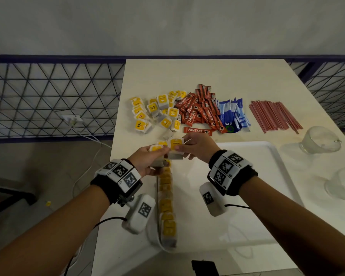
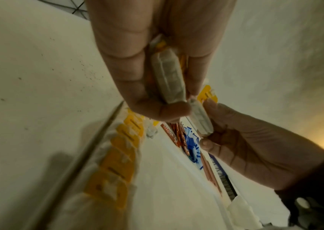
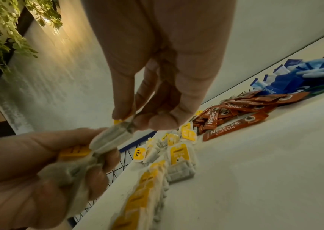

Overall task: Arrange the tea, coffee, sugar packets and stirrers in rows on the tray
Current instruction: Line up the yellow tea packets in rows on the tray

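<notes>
A small bunch of tea bags [image 1: 157, 151] sits pinched in the left hand [image 1: 145, 162] at frame centre, and the right hand [image 1: 197, 148] pinches one tea bag [image 1: 175, 145] off it, above the far end of the tea row [image 1: 166, 204] along the tray [image 1: 267, 176]'s left rim. Risk: strings tangle and an extra bag drops crooked, nudging the row. Loose tea [image 1: 155, 114], coffee [image 1: 199, 110], sugar [image 1: 231, 114] and stirrers [image 1: 273, 116] wait beyond. Wide open tray lies to the right; two glasses [image 1: 319, 140] crowd the right edge.

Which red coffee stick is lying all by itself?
The Nescafe stick lying flat nearest the hands, just in front of the red pile; the others overlap in that heap.
</notes>
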The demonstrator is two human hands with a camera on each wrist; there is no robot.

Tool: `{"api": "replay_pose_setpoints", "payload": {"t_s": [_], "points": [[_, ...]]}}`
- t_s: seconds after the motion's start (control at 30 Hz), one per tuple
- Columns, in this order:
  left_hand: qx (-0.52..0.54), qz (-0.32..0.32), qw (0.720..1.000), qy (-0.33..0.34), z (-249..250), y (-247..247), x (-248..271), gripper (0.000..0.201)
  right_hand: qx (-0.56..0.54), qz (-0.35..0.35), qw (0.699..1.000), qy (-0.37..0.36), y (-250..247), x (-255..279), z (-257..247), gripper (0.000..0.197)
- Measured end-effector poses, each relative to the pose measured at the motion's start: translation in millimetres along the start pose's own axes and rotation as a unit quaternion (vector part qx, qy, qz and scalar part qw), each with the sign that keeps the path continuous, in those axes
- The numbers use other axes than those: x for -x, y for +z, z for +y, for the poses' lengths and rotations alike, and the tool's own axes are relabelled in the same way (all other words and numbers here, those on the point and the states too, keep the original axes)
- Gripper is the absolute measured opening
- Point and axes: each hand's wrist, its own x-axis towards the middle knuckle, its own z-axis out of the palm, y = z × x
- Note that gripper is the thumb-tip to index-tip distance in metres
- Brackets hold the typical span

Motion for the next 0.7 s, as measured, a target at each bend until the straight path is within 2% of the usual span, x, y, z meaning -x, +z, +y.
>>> {"api": "replay_pose_setpoints", "payload": {"t_s": [0.1, 0.27, 0.4, 0.53, 0.63, 0.7], "points": [[-0.04, -0.002, 0.999, 0.002, -4.5, -5.8, 1.1, 0.006, 0.045, -0.001, 0.999, 0.012, 0.1, -2.9, 4.6, 0.017], [-0.071, -0.024, 0.997, -0.019, -8.4, -11.6, 3.8, 0.018, 0.119, -0.001, 0.991, 0.056, 1.0, -14.6, 19.5, 0.023], [-0.065, -0.022, 0.997, -0.023, -6.7, -12.2, 6.1, 0.011, 0.121, -0.008, 0.989, 0.088, 5.0, -24.6, 29.6, 0.024], [-0.055, -0.009, 0.998, -0.022, -4.6, -12.7, 8.9, 0.01, 0.153, 0.012, 0.984, 0.089, 6.7, -35.6, 30.1, 0.027], [-0.05, -0.004, 0.998, -0.023, -5.4, -15.1, 9.8, 0.008, 0.161, 0.025, 0.983, 0.084, 8.1, -40.8, 29.1, 0.019], [-0.059, -0.002, 0.998, -0.022, -6.8, -16.0, 9.7, 0.006, 0.177, 0.02, 0.98, 0.087, 8.7, -43.0, 30.0, 0.025]]}}
